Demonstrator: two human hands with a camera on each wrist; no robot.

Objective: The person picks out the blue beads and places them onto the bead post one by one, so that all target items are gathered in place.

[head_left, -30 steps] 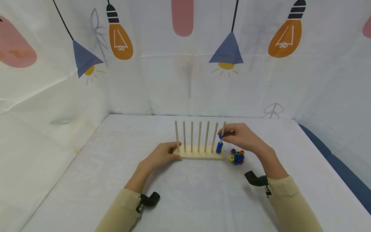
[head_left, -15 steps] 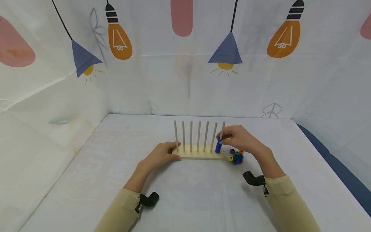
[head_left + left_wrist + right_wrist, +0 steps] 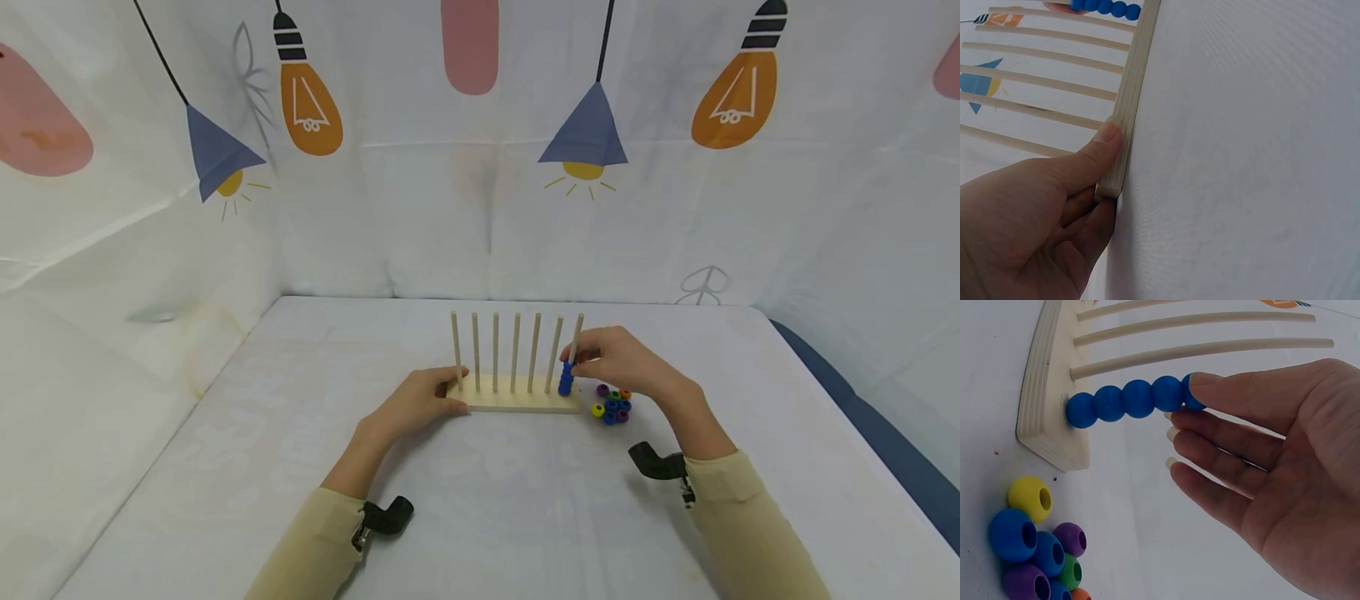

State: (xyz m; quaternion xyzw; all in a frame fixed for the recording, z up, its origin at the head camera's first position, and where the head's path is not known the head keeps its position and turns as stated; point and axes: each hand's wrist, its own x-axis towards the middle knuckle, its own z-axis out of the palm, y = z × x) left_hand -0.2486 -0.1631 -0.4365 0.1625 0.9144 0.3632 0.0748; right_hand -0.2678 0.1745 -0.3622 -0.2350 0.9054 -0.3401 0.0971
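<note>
A wooden base (image 3: 525, 403) with a row of upright pegs stands on the table. My left hand (image 3: 415, 402) grips its left end, thumb on the front edge and fingers behind, as the left wrist view shows. Several blue beads (image 3: 1139, 399) are stacked on the rightmost peg, the lowest against the base. My right hand (image 3: 621, 360) pinches the top blue bead (image 3: 1189, 397) between thumb and index finger, where it meets the stack. Its other fingers are loosely bent beside the stack. Most of that bead and the upper peg are hidden by the hand in the right wrist view.
Just right of the base lies a small cluster of loose beads, among them a yellow bead (image 3: 597, 410), blue, purple, green and orange ones. A white cloth covers the table (image 3: 495, 500). Behind it hangs a printed white curtain (image 3: 420, 225).
My right hand has lowered the pinched blue bead down the rightmost peg onto the stack, closing the gap seen earlier. My left hand keeps its grip on the base.
</note>
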